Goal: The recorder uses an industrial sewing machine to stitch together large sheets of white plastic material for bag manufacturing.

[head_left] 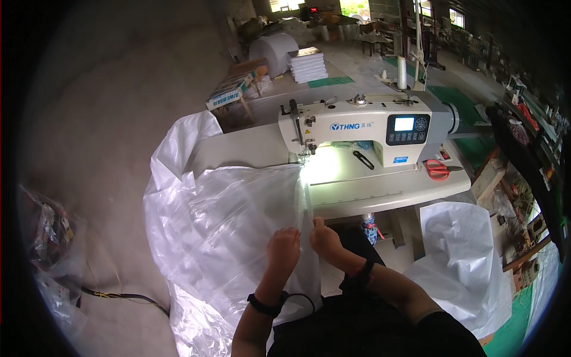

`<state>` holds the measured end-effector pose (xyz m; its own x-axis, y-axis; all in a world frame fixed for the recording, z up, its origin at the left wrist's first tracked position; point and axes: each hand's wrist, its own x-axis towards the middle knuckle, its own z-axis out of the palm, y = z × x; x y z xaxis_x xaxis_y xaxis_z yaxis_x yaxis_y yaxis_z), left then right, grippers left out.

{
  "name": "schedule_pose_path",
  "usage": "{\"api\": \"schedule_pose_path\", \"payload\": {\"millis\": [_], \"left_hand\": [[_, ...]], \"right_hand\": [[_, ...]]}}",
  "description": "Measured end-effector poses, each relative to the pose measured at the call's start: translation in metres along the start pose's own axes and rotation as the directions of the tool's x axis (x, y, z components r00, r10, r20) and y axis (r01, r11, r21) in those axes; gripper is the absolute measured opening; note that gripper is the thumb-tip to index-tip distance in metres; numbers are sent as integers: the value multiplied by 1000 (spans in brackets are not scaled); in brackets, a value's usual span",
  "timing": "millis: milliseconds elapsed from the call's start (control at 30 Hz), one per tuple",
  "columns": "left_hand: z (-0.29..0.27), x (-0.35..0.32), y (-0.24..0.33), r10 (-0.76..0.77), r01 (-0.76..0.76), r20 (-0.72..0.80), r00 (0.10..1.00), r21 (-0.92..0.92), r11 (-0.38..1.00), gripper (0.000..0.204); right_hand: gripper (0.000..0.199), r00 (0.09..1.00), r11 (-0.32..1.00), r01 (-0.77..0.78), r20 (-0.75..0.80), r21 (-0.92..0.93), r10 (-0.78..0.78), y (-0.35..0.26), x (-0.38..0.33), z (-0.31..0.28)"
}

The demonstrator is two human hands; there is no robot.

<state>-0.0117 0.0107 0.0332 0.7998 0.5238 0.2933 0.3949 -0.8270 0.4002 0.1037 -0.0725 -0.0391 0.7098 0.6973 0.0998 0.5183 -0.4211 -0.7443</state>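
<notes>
My left hand and my right hand are close together at the near edge of the sewing table, both pinching the edge of a large sheet of clear plastic film. The film runs from my hands up to the needle of a white industrial sewing machine, where a lamp lights it brightly. Most of the film spills off the table's left side down to the floor. Each wrist wears a dark band.
Red-handled scissors and a small black tool lie on the table by the machine. A white bag stands at my right. A roll and stacked white sheets sit behind. A black cable crosses the concrete floor at left.
</notes>
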Motion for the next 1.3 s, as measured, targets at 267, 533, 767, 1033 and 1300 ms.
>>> {"api": "schedule_pose_path", "payload": {"millis": [267,533,767,1033,1300], "left_hand": [[14,-2,8,405,-399,-1,914,167,901,8],[9,-2,0,360,-330,359,861,-143,933,10],[-30,18,-23,197,-170,170,966,-161,972,21],[-21,0,-86,-159,190,-155,975,213,958,50],[-21,42,-163,-227,234,-62,972,333,913,52]], "right_hand": [[32,998,948,22,-59,317,-4,-3,11,-23],[46,993,971,114,38,-209,-108,-3,25,-11],[51,989,913,149,44,-380,-143,-24,27,-21],[44,984,860,177,85,-478,-156,-29,73,-23],[29,992,876,124,67,-466,-104,-26,128,-25]]}}
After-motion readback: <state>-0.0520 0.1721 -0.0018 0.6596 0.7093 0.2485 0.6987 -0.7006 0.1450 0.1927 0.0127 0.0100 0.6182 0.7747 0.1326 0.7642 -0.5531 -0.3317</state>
